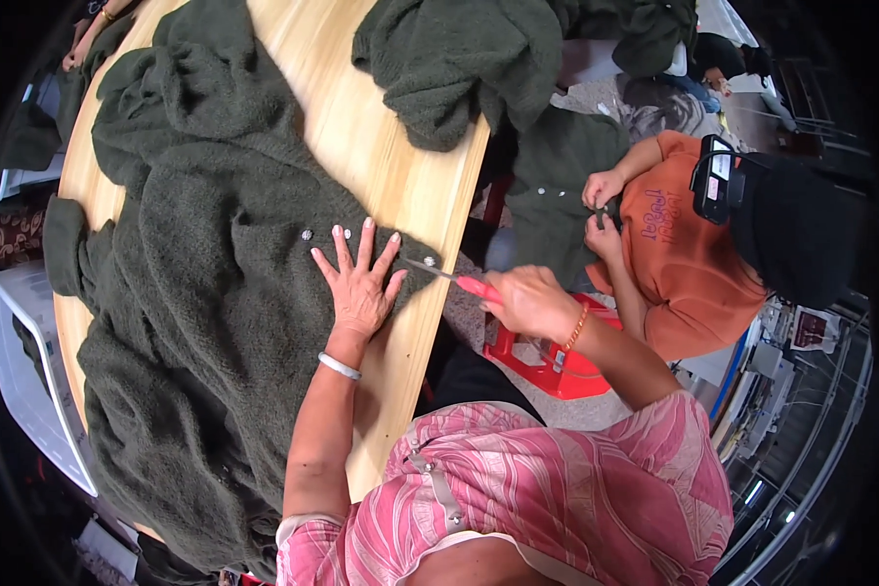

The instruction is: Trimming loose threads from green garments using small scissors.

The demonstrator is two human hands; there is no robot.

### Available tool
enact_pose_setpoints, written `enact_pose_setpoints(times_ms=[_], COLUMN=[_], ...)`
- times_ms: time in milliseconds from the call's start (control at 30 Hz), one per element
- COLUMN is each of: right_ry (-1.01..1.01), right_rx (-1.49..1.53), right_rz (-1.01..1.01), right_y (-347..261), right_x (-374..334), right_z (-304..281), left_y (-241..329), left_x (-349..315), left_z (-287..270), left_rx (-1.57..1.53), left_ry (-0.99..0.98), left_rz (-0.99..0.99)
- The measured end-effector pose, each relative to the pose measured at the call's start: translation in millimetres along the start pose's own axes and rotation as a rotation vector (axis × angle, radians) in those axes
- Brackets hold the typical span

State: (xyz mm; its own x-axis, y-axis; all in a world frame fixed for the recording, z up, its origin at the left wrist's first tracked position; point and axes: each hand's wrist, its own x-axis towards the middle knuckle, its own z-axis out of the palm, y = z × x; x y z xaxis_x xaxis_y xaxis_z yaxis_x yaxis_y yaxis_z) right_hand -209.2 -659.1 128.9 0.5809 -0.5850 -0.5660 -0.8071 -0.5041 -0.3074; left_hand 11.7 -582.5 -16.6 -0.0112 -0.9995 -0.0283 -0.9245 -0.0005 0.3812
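A dark green knitted cardigan point(234, 254) is spread over the wooden table point(322, 39). My left hand point(358, 291) lies flat on its edge, fingers spread, beside a row of shiny round buttons. One button point(307, 234) sits left of the fingertips, another partly behind them. A third button point(430, 261) is near the corner of the cardigan, close to the table's edge. My right hand point(535, 303) is closed round the red handles of scissors point(471, 285). Their narrow metal blades point left, with the tips at the knit between my left hand and the third button.
Another dark green knitted garment point(449, 68) hangs over the table's far right edge. To the right, a person in an orange top point(689, 249) handles a green buttoned garment point(566, 156). A red plastic stool point(557, 366) stands below my right forearm; a white bin point(34, 361) is at left.
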Motion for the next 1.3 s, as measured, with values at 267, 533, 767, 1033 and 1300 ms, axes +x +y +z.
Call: enact_pose_setpoints(times_ms=[267, 533, 767, 1033, 1300], right_ry=[0.017, 0.012, 0.001, 0.029, 0.072], right_rx=[0.094, 0.06, 0.233, 0.192, 0.293], right_rz=[0.03, 0.123, 0.027, 0.046, -0.049], right_y=[-16.9, 16.8, 16.9, 21.3, 6.7], right_x=[22.7, -9.6, -5.6, -20.7, -13.7], right_z=[1.1, 9.1, 21.2, 35.2, 54.5], left_y=[2.7, 1.8, 1.4, 7.1, -0.9], left_x=[0.7, 0.5, -1.8, -3.0, -10.4], left_z=[3.5, 1.1, -0.8, -8.1, -0.6], left_rx=[0.016, 0.016, -0.007, -0.037, 0.027], left_ry=[-0.021, -0.041, -0.022, -0.003, 0.011], left_rz=[0.024, -0.021, 0.013, 0.0, 0.012])
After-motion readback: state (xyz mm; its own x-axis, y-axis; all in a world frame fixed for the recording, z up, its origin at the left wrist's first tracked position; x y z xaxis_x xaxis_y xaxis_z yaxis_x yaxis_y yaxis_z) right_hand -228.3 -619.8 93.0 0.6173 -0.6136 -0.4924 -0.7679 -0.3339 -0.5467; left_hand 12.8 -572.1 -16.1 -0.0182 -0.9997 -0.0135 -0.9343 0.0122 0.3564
